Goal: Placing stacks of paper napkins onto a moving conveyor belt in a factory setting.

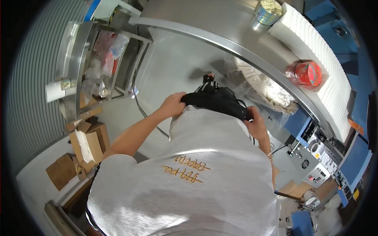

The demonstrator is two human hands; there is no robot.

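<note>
My left hand [173, 104] is at the left side of my waist, its fingers closed at the edge of a black fabric item [212, 99]. Whether that item is a waist bag or part of my clothing is hard to tell. My right hand [256, 121] has its fingers curled at the item's right end, where a thin black loop shows. The hem of my light grey T-shirt [212, 137] lies right against both hands. Below the black item a foot in a dark shoe [209, 76] shows on the floor.
A steel table [204, 15] stands ahead, holding a red can [308, 74], a gold-topped can [268, 11] and a long white ridged stack [315, 47]. Beneath it lies a plastic bag of white material [267, 84]. Cardboard boxes [89, 145] and a steel rack [84, 59] are left, machines [315, 157] right.
</note>
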